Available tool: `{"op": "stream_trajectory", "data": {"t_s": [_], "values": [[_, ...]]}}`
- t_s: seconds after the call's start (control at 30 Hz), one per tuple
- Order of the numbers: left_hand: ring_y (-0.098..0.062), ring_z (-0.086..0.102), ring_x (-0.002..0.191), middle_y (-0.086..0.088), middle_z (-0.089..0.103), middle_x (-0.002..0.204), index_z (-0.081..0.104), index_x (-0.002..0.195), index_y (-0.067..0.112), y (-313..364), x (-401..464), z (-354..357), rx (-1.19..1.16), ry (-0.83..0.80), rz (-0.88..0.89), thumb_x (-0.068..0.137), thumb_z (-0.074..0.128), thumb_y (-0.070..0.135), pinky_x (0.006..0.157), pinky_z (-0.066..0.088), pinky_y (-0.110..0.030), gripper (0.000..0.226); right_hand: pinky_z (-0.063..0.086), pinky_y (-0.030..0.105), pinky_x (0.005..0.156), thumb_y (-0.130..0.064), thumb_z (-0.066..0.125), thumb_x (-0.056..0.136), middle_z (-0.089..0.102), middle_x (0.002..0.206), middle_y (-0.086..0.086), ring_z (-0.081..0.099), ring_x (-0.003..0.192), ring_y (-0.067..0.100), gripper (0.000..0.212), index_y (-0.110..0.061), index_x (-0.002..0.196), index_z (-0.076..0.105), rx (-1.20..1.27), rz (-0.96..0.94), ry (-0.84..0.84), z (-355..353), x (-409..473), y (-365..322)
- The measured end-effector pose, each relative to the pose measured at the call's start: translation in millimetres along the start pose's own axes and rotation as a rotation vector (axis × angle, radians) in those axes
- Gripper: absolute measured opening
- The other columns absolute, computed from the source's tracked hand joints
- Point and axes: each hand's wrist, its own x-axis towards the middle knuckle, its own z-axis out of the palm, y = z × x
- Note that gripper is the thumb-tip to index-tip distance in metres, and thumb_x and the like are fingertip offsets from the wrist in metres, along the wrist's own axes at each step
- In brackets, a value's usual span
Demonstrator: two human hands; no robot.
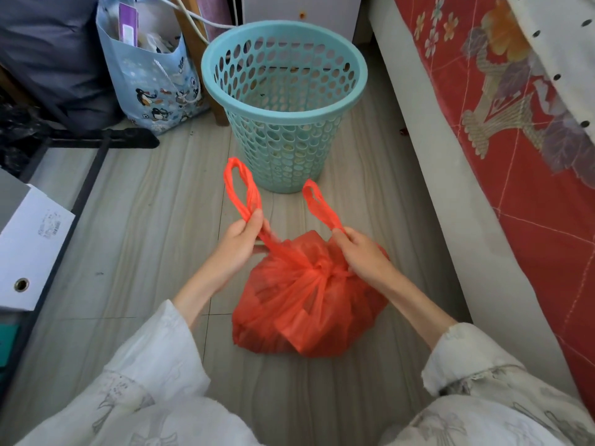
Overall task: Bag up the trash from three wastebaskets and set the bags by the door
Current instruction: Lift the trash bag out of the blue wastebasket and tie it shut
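Note:
A full red plastic bag sits on the floor in front of me, its handles crossed into a knot at the top. My left hand pinches the left handle loop, which stands up above my fingers. My right hand pinches the right handle loop the same way. Just beyond the bag stands a teal perforated wastebasket, upright, with no liner in it.
A bed with a red patterned cover runs along the right. A blue penguin-print paper bag of items stands at the back left beside a wooden leg. A black metal frame and a white box are at left.

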Motion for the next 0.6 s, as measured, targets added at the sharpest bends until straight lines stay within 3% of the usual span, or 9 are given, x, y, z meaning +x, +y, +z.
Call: {"op": "stream_trajectory", "data": {"t_s": [0.07,0.13,0.2,0.27,0.33,0.4,0.47,0.5,0.6], "values": [[-0.003,0.060,0.052,-0.007,0.054,0.067,0.051,0.070,0.012,15,-2,1,0.093,0.012,0.073,0.097,0.033,0.018,0.057,0.052,-0.014,0.034,0.024,0.025,0.062,-0.019,0.031,0.100,0.048,0.069,-0.001,0.045,0.073,0.015,0.038,-0.020,0.063,0.043,-0.082,-0.039,-0.041,3,0,-7],[-0.004,0.058,0.046,-0.010,0.056,0.067,0.054,0.070,0.011,29,-4,3,0.153,-0.028,0.094,0.096,0.037,0.018,0.052,0.050,-0.013,0.032,0.031,0.028,0.067,-0.014,0.036,0.098,0.056,0.075,0.006,0.049,0.078,0.015,0.041,-0.021,0.059,0.045,-0.127,-0.153,-0.077,8,-2,-10],[-0.007,0.059,0.048,-0.010,0.060,0.066,0.057,0.072,0.011,42,-4,7,0.137,-0.090,0.064,0.094,0.044,0.019,0.053,0.053,-0.018,0.027,0.045,0.033,0.080,-0.012,0.043,0.095,0.070,0.092,0.006,0.062,0.089,0.016,0.030,-0.015,0.081,0.068,-0.132,-0.232,-0.134,15,-2,-10],[-0.011,0.063,0.054,-0.006,0.063,0.064,0.061,0.075,0.011,52,-1,13,0.075,-0.119,0.043,0.091,0.050,0.019,0.062,0.057,-0.025,0.021,0.047,0.036,0.091,-0.013,0.048,0.089,0.072,0.103,0.004,0.063,0.099,0.016,0.026,-0.011,0.102,0.070,-0.112,-0.259,-0.222,21,-2,-13],[-0.011,0.066,0.061,-0.007,0.066,0.071,0.063,0.081,0.009,56,4,20,-0.019,-0.133,0.050,0.090,0.052,0.017,0.067,0.057,-0.024,0.016,0.047,0.041,0.094,-0.025,0.053,0.080,0.071,0.105,0.006,0.064,0.101,0.020,0.031,-0.010,0.102,0.068,-0.054,-0.230,-0.281,25,-3,-17],[-0.010,0.067,0.067,-0.011,0.066,0.081,0.062,0.088,0.008,54,8,23,-0.075,-0.142,0.043,0.091,0.050,0.015,0.071,0.056,-0.021,0.015,0.047,0.036,0.098,-0.028,0.061,0.080,0.069,0.112,0.008,0.064,0.106,0.017,0.033,-0.008,0.106,0.068,0.088,-0.185,-0.331,28,-3,-17],[-0.010,0.067,0.075,-0.009,0.066,0.090,0.058,0.099,0.009,45,11,21,-0.050,-0.110,0.036,0.091,0.049,0.017,0.073,0.056,-0.022,0.014,0.050,0.016,0.083,-0.015,0.061,0.087,0.075,0.090,-0.008,0.063,0.086,-0.005,0.011,-0.010,0.091,0.069,0.189,-0.134,-0.360,27,-5,-15],[-0.011,0.066,0.079,-0.007,0.066,0.095,0.054,0.106,0.012,38,12,18,-0.012,-0.069,0.039,0.091,0.050,0.019,0.073,0.055,-0.023,0.016,0.045,0.006,0.068,-0.011,0.057,0.090,0.071,0.066,-0.019,0.058,0.067,-0.014,0.015,-0.015,0.078,0.066,0.213,-0.111,-0.350,24,-7,-17],[-0.009,0.059,0.077,-0.009,0.059,0.099,0.040,0.111,0.015,19,12,9,0.153,0.044,0.061,0.089,0.053,0.017,0.069,0.048,-0.017,0.026,0.037,0.005,0.042,-0.008,0.047,0.095,0.050,0.033,-0.021,0.046,0.035,-0.013,0.034,-0.022,0.064,0.050,0.285,-0.039,-0.281,17,-9,-17]]}}
